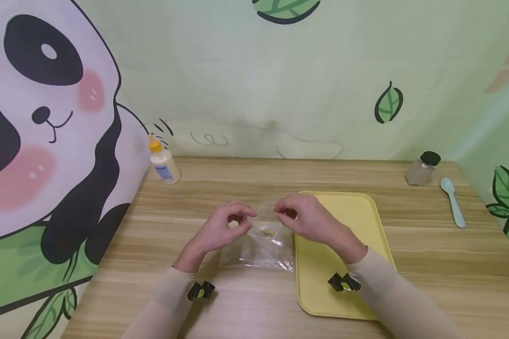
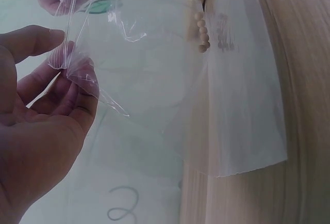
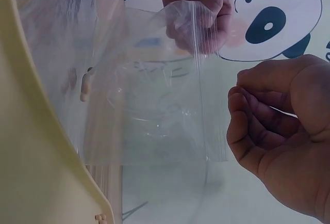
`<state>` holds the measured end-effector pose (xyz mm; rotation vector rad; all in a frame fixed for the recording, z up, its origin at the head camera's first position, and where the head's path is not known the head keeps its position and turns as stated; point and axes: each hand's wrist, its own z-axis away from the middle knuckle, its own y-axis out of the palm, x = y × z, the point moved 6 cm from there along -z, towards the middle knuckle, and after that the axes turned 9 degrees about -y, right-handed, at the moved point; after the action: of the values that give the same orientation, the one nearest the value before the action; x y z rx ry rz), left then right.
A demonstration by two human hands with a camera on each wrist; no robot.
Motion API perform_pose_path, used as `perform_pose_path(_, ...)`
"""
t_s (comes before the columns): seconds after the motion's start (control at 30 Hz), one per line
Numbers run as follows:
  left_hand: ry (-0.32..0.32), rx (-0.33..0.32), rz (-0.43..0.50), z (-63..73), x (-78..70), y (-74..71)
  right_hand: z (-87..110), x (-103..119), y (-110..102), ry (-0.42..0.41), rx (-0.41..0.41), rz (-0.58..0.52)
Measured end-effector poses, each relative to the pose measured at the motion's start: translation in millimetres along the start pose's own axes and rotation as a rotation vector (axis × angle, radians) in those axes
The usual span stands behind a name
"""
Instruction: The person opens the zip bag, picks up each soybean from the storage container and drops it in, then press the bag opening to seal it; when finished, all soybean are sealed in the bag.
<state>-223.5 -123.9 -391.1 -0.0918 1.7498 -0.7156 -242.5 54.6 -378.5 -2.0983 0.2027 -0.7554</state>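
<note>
A clear plastic zip bag [image 1: 258, 256] hangs mouth up between the two hands, its lower part near the tabletop. Low inside it lie several small round beige beads [image 2: 202, 30], bunched in a short row. At the bag's left side, my left hand [image 1: 220, 228] pinches the zip edge between thumb and fingers. Opposite it, my right hand [image 1: 311, 219] has thumb and forefinger brought together at the bag's rim. Ridged zip lines [image 3: 200, 79] show along the mouth in the right wrist view.
A yellow tray [image 1: 339, 301] lies under the right forearm. Small beige pieces [image 3: 100, 218] show by its edge. A yellow-capped glue bottle [image 1: 165, 167] stands back left. At the right are a clear jar [image 1: 422, 170] with a black lid and a pale blue spoon [image 1: 453, 202].
</note>
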Motion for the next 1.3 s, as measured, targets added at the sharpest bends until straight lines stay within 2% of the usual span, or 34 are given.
perform_pose_path(0.4,-0.002,-0.001,-0.003,-0.7,-1.1,-0.3,0.8,3,2,-0.048,-0.029,-0.002)
perform_pose_path(0.77,0.027,-0.012,-0.014,-1.0,2.2,-0.2,1.4,0,1,-0.032,-0.023,0.001)
perform_pose_path(0.87,0.016,-0.011,-0.017,-1.7,3.6,0.5,1.9,-1,0,-0.029,-0.030,0.000)
perform_pose_path(1.13,-0.016,-0.010,-0.018,-7.7,31.5,4.9,1.7,-8,-5,-0.025,-0.041,-0.003)
perform_pose_path(1.3,0.001,-0.015,-0.003,-8.0,35.6,4.4,1.8,-17,-11,-0.016,-0.069,0.008)
